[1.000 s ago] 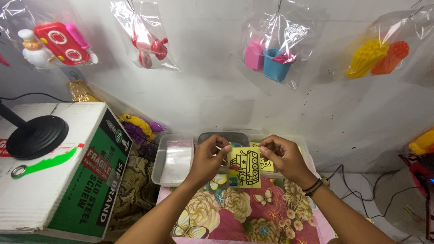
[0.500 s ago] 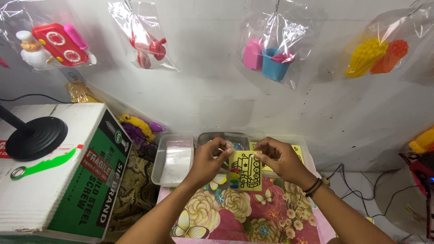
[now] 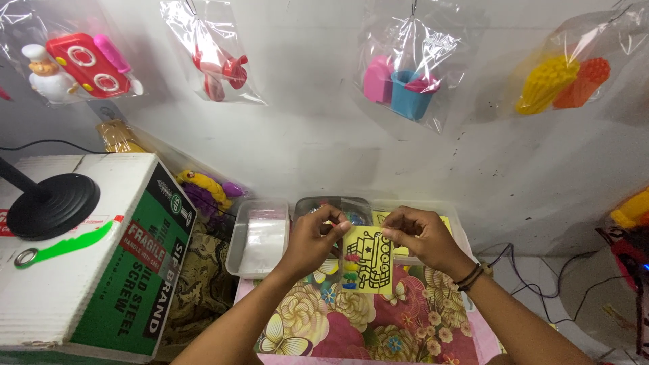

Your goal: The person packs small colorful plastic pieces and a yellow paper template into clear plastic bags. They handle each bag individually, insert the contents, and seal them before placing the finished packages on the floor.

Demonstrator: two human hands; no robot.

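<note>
While both hands sit at lower centre of the frame, the left hand (image 3: pixel 312 238) has its grip pinched closed, thumb and fingertips on the top left edge of a yellow card (image 3: pixel 368 259); the right hand (image 3: pixel 420 238) is likewise pinched shut on the card's top right edge. The card hangs upright between them, just above the floral cloth (image 3: pixel 351 318) covering the bench. It is thin, flat and rectangular, with a black line drawing and small coloured blobs down its left side; a glossy clear sleeve (image 3: pixel 355 209) appears to stick up above it. A dark band rings the right wrist.

Behind the hands are shallow clear plastic trays (image 3: pixel 260 236), rounded-cornered, one holding a stack of clear film. A cardboard box (image 3: pixel 101 263) sits at left, matte, green and white, with a black round stand base (image 3: pixel 51 203) on top. Crinkled clear bags (image 3: pixel 405 74) of plastic toys hang on the wall along the top.

Compared with half a second ago, the card sits slightly lower and the hands are a little closer together.
</note>
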